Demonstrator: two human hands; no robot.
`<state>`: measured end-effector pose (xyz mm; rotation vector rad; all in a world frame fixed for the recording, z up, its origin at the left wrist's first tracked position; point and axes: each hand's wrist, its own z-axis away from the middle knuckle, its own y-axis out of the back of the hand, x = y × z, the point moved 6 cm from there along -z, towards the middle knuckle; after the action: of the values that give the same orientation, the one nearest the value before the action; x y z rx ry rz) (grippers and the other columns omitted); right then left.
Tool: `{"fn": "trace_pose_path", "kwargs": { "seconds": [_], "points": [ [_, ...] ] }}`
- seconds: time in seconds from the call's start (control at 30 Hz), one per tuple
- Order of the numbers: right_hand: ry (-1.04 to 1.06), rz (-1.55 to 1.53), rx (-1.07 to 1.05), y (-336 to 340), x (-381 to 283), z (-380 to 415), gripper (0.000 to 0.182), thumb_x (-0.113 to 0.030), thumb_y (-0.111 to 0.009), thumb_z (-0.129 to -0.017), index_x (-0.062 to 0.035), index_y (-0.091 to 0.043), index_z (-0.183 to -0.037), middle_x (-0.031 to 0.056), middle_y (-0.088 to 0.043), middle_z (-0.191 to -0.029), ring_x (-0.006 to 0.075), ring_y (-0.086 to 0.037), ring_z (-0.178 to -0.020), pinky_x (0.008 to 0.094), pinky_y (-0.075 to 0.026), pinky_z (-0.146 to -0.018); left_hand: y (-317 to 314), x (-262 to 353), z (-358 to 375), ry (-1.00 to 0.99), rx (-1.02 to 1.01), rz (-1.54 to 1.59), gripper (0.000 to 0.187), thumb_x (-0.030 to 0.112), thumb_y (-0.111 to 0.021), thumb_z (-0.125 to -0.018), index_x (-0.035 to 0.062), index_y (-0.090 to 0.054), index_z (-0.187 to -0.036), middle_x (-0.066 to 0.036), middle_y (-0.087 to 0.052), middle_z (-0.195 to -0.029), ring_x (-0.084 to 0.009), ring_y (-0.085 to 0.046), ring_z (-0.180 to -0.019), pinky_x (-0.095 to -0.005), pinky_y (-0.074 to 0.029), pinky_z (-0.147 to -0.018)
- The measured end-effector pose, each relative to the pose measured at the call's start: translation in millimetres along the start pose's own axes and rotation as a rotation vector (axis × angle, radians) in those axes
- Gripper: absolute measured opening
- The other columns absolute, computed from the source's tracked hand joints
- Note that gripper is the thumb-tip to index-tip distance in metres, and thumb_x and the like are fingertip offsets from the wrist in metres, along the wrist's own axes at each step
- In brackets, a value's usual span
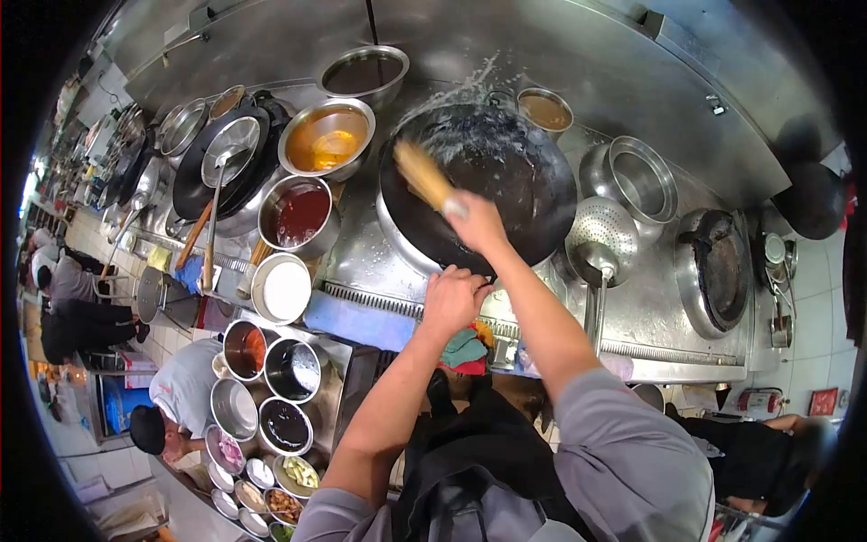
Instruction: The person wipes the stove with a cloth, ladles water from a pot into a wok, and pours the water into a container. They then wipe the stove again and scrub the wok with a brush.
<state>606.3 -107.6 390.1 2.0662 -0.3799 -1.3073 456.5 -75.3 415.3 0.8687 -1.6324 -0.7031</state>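
Note:
My right hand [473, 219] is closed round the handle end of a bamboo brush [422, 175], which slants over the left part of a large black wok [506, 194]. Water splashes up at the wok's far rim. At the near rim, my left hand [453, 302] is closed on the wok's handle [488, 281], most of which the fingers hide. Just right of the wok lies a perforated ladle [601, 237]. A folded green cloth [463, 349] hangs below my left hand at the stove's front edge.
Left of the wok stand bowls of orange liquid [327, 138], red sauce [299, 215] and white powder or liquid [282, 289]. Steel pots [643, 179] and another pan [718, 271] are on the right. Several ingredient containers fill the lower left. People are at both sides.

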Motion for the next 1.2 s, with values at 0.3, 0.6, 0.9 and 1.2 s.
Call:
{"fn": "trace_pose_path", "kwargs": {
  "seconds": [0.3,0.6,0.9,1.2],
  "points": [
    [-0.119,0.646,-0.257,90,43,-82,0.025,-0.028,-0.058,-0.075,-0.0123,-0.067,-0.092,0.0163,-0.065,-0.09,0.0323,-0.063,-0.086,0.0425,-0.05,-0.076,-5,-3,1,0.023,0.059,0.007,0.02,0.031,-0.064,-0.074,0.0111,-0.069,-0.074,-0.005,-0.057,-0.073,-0.023,-0.056,-0.081,-0.04,-0.043,-0.066],
    [-0.085,0.394,-0.642,136,19,51,0.038,-0.03,-0.065,-0.072,-0.0133,-0.063,-0.107,0.0152,-0.064,-0.096,0.031,-0.06,-0.092,0.0382,-0.046,-0.085,-9,-5,-3,-0.04,0.098,-0.013,0.023,0.033,-0.064,-0.073,0.0103,-0.067,-0.069,-0.007,-0.055,-0.067,-0.025,-0.055,-0.072,-0.0398,-0.044,-0.064],
    [-0.186,0.509,-0.168,49,44,-43,0.025,-0.025,-0.058,-0.077,-0.0154,-0.063,-0.1,0.0145,-0.063,-0.096,0.0335,-0.061,-0.089,0.0452,-0.048,-0.078,-18,-10,2,-0.019,0.115,0.002,0.024,0.033,-0.064,-0.069,0.0086,-0.066,-0.067,-0.006,-0.058,-0.069,-0.0236,-0.056,-0.076,-0.0392,-0.044,-0.067],
    [-0.173,0.636,-0.25,128,62,-54,0.029,-0.028,-0.055,-0.078,-0.0159,-0.063,-0.102,0.0138,-0.064,-0.095,0.034,-0.061,-0.089,0.0441,-0.049,-0.077,-7,-17,-2,-0.103,0.195,-0.017,0.026,0.033,-0.067,-0.069,0.0074,-0.064,-0.062,-0.006,-0.055,-0.062,-0.0242,-0.054,-0.068,-0.0384,-0.044,-0.06]
  ]
}}
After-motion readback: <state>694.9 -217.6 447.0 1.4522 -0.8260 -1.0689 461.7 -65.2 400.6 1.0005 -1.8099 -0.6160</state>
